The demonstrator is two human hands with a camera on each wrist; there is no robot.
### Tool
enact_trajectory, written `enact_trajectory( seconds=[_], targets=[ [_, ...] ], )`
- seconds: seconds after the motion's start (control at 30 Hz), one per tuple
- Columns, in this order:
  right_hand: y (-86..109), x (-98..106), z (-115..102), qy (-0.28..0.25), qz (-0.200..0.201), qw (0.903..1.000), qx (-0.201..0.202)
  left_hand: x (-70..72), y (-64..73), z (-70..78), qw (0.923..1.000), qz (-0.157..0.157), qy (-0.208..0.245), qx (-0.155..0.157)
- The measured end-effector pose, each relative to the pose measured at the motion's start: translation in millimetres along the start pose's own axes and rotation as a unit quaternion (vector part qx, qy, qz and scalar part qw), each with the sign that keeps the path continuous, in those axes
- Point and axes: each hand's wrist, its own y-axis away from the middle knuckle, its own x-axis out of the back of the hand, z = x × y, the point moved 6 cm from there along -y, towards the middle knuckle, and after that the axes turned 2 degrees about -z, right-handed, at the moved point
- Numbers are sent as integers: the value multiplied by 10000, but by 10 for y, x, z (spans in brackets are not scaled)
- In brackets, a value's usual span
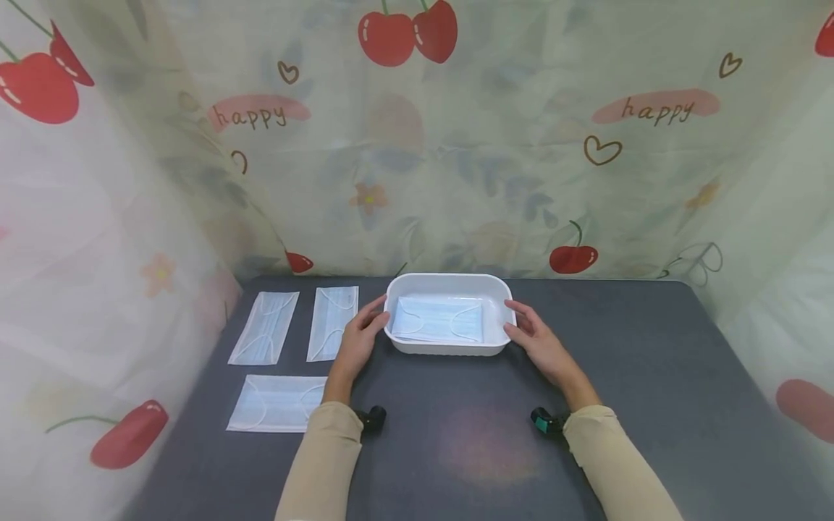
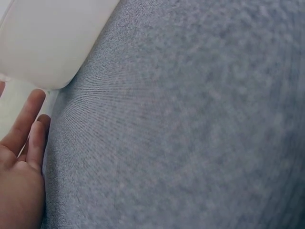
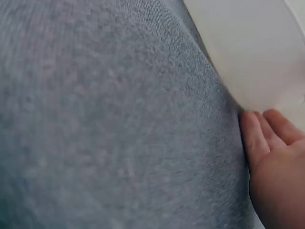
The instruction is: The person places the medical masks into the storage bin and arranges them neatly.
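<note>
A white plastic basin [image 1: 449, 349] stands near the table's far edge, with a light blue face mask [image 1: 438, 320] lying flat in it, ear loops on top. At the basin's left end is my left hand [image 1: 358, 340], its thumb and index fingertips right at the rim. The left wrist view shows this hand's other fingers extended beside the basin wall [image 2: 52, 43]. My right hand [image 1: 544, 351] is at the opposite end, thumb and index fingertips at the rim. In the right wrist view its straight fingers [image 3: 255, 133] touch the lower wall.
On the dark grey table [image 1: 456, 434], left of the basin, lie an upper-left mask [image 1: 263, 329], another mask [image 1: 331, 322] partly behind my left hand, and a lower mask [image 1: 276, 403] partly covered by my sleeve. A patterned curtain [image 1: 449, 181] hangs behind the table and along both sides.
</note>
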Motion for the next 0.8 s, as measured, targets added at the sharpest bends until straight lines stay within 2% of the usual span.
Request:
enact_trajectory(
  seconds=[0.33, 0.8],
  targets=[
    [-2, 12, 99, -119, -128, 9998, -38, -7, -24, 45, 9999, -31, -105, 104],
    [2, 10, 136, -223, -318, 9992, -69, -25, 13, 198, 9969, 23, -790, 41]
  ],
)
